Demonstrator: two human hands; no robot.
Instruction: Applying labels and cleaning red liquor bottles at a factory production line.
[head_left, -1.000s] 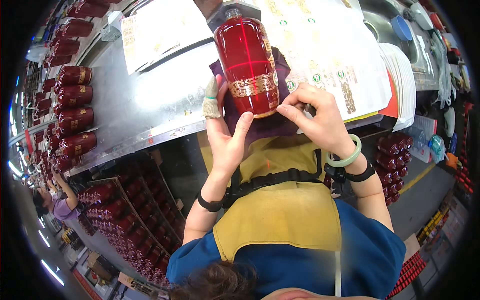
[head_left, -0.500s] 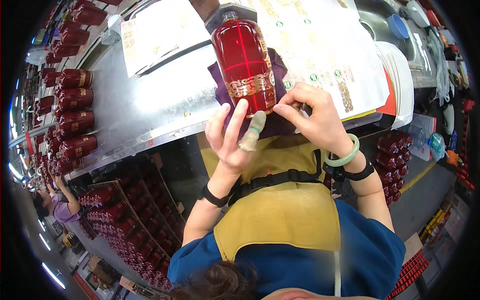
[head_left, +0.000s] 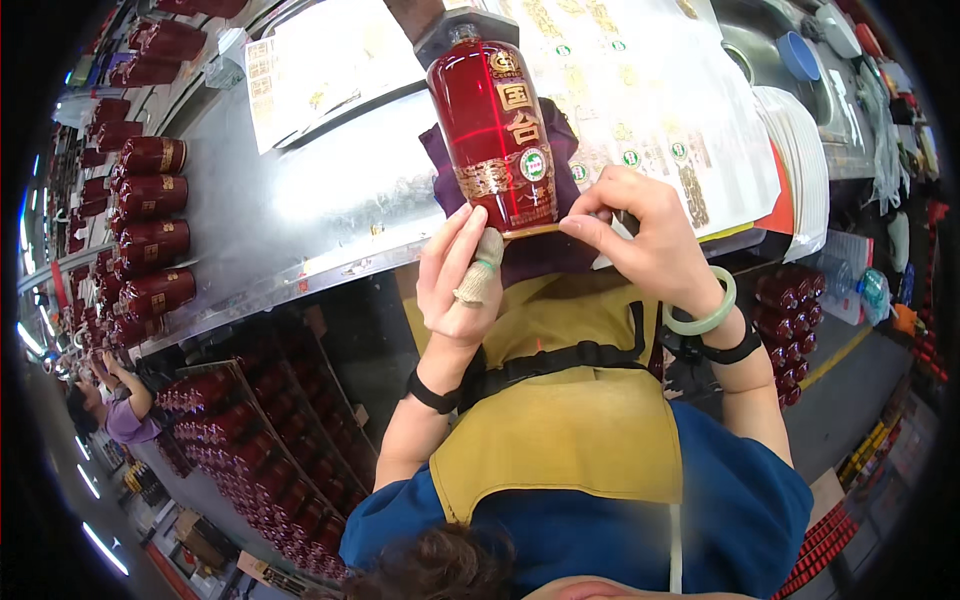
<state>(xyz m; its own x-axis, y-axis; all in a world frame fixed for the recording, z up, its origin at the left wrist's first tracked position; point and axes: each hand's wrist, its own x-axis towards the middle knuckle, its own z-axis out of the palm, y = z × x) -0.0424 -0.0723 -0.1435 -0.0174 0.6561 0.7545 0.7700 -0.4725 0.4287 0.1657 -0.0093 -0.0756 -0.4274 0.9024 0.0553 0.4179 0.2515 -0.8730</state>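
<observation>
A dark red glass bottle [head_left: 470,110] lies on the bench on a purple cloth [head_left: 560,150], its neck pointing away from me in a grey angular holder [head_left: 430,45]. Gold characters, a gold band and a round green-and-white sticker [head_left: 533,164] face up. Red light lines cross the glass. My left hand [head_left: 462,290] has its fingertips on the left of the bottle's base; a cloth cover wraps one digit. At the base's right corner, my right hand [head_left: 650,235] touches with thumb and bent fingers, a green bangle on its wrist. Its palm side is partly hidden.
Sheets of gold decals [head_left: 640,90] spread on the right; a white sheet [head_left: 335,70] lies on the left. Red bottles [head_left: 155,197] line the bench's far left. Stacked bottles [head_left: 240,430] fill a rack below. A blue bowl [head_left: 797,54] sits upper right. Another person [head_left: 130,415] works far left.
The bottle has rolled leftward about its long axis, bringing the gold characters and round sticker from its right side to the top. My left hand has shifted slightly left, my right hand slightly right.
</observation>
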